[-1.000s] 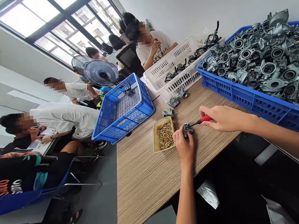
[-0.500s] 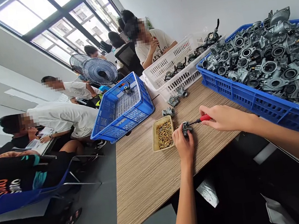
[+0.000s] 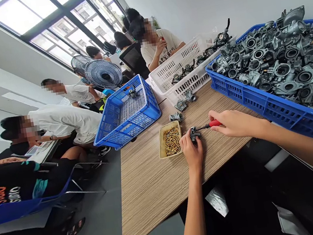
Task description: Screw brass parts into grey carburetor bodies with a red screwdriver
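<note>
My left hand [image 3: 192,149] is closed around a small grey metal carburetor [image 3: 195,133] on the wooden table, its fingers hiding part of it. My right hand [image 3: 229,123] grips a screwdriver with a red handle [image 3: 215,123]. The screwdriver's dark shaft points left, and its tip meets the carburetor; the exact contact spot is too small to make out. Just left of my left hand sits a cream tray [image 3: 162,154] holding many small brass parts [image 3: 173,140]. Beyond it lie loose carburetors, one [image 3: 176,117] close to the tray and two [image 3: 180,105] near the white basket.
A blue crate [image 3: 275,107] heaped with carburetors stands on the right. Behind the table's middle is a white basket [image 3: 164,73] with more of them. Another blue crate [image 3: 129,131] sits at the left edge, with one part inside. A co-worker [image 3: 161,50] sits across; others are at left.
Both hands keep almost the same place, with screwdriver and carburetor still together. The view has shifted slightly. At left, a person in white has moved an arm over their table.
</note>
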A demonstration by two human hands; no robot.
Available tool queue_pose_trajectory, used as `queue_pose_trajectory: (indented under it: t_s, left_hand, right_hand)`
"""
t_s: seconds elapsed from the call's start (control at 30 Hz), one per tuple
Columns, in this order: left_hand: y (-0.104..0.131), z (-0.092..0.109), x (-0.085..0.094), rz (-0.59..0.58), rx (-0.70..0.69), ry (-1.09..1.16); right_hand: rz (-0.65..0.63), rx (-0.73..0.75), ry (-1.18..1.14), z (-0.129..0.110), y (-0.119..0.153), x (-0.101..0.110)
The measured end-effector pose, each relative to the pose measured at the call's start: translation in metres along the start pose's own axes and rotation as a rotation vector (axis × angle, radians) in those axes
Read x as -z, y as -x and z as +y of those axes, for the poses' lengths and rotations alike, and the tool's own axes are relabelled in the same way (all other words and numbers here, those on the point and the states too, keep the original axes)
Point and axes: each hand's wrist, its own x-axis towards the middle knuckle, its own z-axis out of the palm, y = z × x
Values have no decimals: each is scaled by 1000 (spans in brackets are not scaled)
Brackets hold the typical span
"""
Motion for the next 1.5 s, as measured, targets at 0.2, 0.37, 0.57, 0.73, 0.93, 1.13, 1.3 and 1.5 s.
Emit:
queue_pose_trajectory:
  t_s: [0.2, 0.37, 0.57, 0.73, 0.93, 1.13, 1.3, 1.5]
  left_hand:
    - [0, -1, 0, -8, 5, -20]
    - [-1, -1, 0, 4, -4, -21]
    - [-1, -4, -1, 16, -15, -16]
    - [0, -6, 0, 29, -43, 5]
    - [1, -6, -1, 26, -35, 12]
    - [0, -5, 0, 16, -21, 12]
    - [1, -4, 0, 14, -18, 5]
    - [1, -3, 1, 14, -19, 9]
  right_hand:
    - [4, 19, -18, 2, -1, -3]
    - [16, 29, -18, 3, -3, -4]
    - [34, 39, -12, 4, -4, -7]
    - [55, 18, 1, 7, -6, -8]
    - [20, 114, -83, 9, -3, -5]
    - [39, -14, 77, 3, -2, -2]
    - [24, 47, 62, 4, -1, -2]
    - [64, 4, 119, 3, -2, -5]
